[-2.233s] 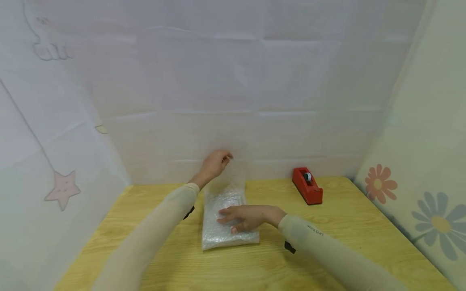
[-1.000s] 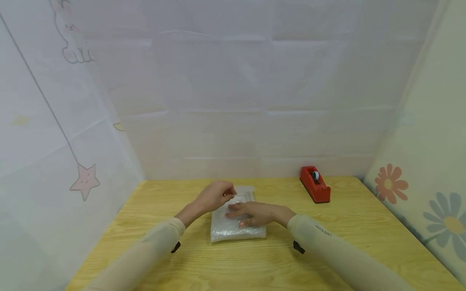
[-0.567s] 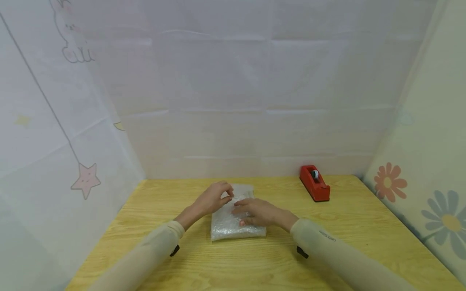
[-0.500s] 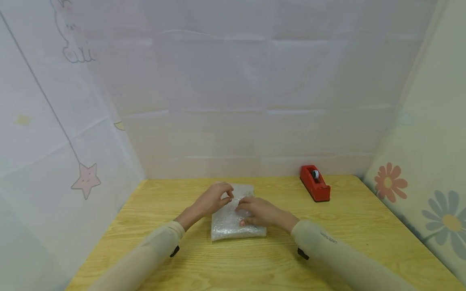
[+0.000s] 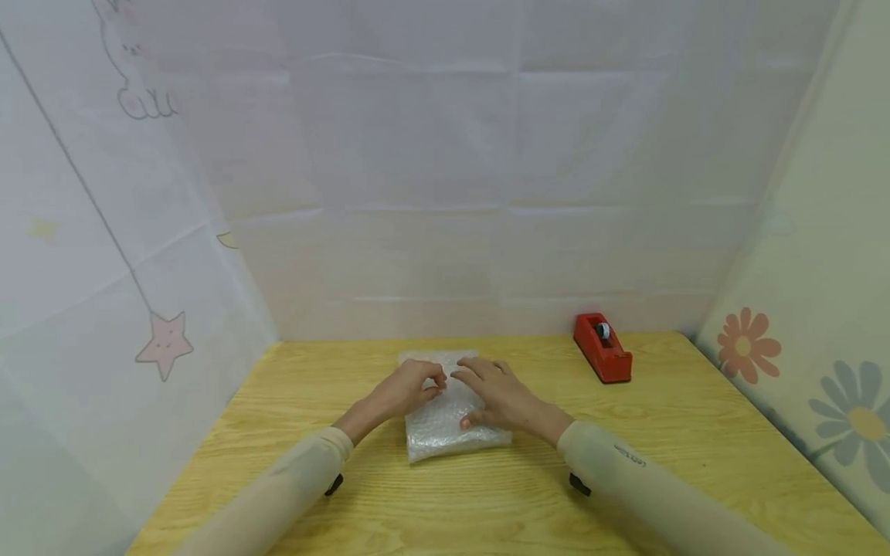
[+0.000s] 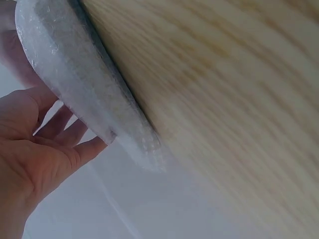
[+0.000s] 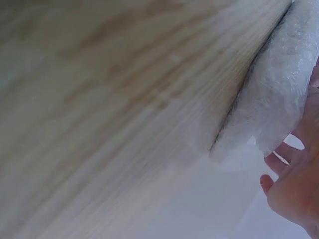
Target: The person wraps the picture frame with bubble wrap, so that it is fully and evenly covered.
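Left hand (image 5: pixel 409 390) reaches over the near-left part of a bubble-wrapped package (image 5: pixel 452 423), its index finger bent towards the thumb; the left wrist view shows a digit touching the wrap's edge, though whether film is pinched there I cannot tell. The right hand (image 5: pixel 502 395) is loosely spread over the package's right side, fingers relaxed and grasping nothing, with the thumb lower than the rest. Between and beneath them, the package lies flat on the wood-grain table (image 5: pixel 334 378), near its far edge. Well to the right, near the back, sits a red tape dispenser (image 5: pixel 603 355) with a small roll of tape (image 5: pixel 603 330). Behind the table hangs a pale, creased sheet (image 5: pixel 417 154); a pink star (image 5: pixel 164 344) is printed at left.
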`<state>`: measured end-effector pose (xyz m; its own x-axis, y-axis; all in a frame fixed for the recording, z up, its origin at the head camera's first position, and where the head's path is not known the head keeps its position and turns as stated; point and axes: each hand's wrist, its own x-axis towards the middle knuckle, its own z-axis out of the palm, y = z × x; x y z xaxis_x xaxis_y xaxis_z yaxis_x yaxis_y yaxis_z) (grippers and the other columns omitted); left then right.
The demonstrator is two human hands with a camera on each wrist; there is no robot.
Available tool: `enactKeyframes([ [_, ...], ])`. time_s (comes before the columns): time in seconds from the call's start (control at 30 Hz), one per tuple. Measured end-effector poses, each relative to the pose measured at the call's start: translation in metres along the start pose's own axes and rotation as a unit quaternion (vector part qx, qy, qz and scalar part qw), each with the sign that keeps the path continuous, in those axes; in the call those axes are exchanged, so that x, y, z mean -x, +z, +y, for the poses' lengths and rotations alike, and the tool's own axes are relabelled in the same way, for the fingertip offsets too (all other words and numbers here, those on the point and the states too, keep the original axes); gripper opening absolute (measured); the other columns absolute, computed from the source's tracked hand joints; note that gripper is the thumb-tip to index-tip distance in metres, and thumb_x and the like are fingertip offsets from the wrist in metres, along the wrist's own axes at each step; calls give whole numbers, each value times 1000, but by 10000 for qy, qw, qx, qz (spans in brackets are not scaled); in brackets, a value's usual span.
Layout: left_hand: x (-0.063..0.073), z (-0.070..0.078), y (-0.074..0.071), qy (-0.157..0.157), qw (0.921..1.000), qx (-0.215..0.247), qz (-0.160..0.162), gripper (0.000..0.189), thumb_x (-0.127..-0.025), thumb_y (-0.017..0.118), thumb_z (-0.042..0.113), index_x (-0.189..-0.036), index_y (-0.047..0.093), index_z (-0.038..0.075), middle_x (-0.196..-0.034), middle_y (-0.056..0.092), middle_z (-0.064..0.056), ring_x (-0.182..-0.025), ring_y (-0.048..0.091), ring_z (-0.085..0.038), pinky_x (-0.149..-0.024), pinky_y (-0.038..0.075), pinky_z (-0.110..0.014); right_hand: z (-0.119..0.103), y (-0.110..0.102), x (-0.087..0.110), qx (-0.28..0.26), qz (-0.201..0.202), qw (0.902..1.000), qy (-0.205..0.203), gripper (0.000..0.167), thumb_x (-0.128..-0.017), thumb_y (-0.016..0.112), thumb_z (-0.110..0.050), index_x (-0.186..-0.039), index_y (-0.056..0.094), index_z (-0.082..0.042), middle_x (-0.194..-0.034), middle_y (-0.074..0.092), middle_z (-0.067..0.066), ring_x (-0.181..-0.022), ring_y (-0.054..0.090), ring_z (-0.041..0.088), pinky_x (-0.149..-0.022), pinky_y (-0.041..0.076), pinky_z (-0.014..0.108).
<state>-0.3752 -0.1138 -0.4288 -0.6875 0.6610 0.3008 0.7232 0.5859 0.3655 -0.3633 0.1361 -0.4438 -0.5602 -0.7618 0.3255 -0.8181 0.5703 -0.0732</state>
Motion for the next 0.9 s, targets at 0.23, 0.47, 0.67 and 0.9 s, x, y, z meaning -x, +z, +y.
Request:
enactKeyframes([
  [0.23, 1, 0, 2, 266, 9994, -11, -204, 7, -93, 74, 0, -96, 74, 7, -99, 74, -2, -96, 68, -15, -85, 55, -36, -1, -2, -2, -169, -501, 9986, -86, 83, -89, 71, -53, -151, 47, -2, -154, 43, 20, -143, 34, 41, -113, 23, 63],
  [0.47, 0, 1, 7, 224, 9987, -376, -273, 9, -93, 75, 3, -98, 72, 10, -102, 74, 1, -101, 68, -17, -88, 54, -35, 1, -3, -4, -471, -995, 9936, 263, 80, -92, 67, -54, -151, 49, -4, -156, 42, 17, -146, 32, 38, -117, 18, 59],
  [0.67, 1, -3, 5, 193, 9981, -300, -508, 7, -95, 74, 7, -100, 73, 11, -101, 72, 3, -100, 67, -15, -89, 53, -35, 2, -4, -6, -733, -1295, 9884, 306, 77, -94, 65, -53, -151, 49, -4, -157, 39, 20, -147, 29, 40, -116, 20, 61],
  [0.9, 10, -11, -5, 21, 9954, -227, -932, 36, -100, 67, 38, -127, 68, 14, -142, 56, -9, -135, 45, -30, -110, 34, -56, 4, -3, -9, -792, -1600, 9832, 375, 76, -96, 61, -55, -152, 47, -5, -159, 35, 19, -148, 26, 40, -116, 19, 62],
])
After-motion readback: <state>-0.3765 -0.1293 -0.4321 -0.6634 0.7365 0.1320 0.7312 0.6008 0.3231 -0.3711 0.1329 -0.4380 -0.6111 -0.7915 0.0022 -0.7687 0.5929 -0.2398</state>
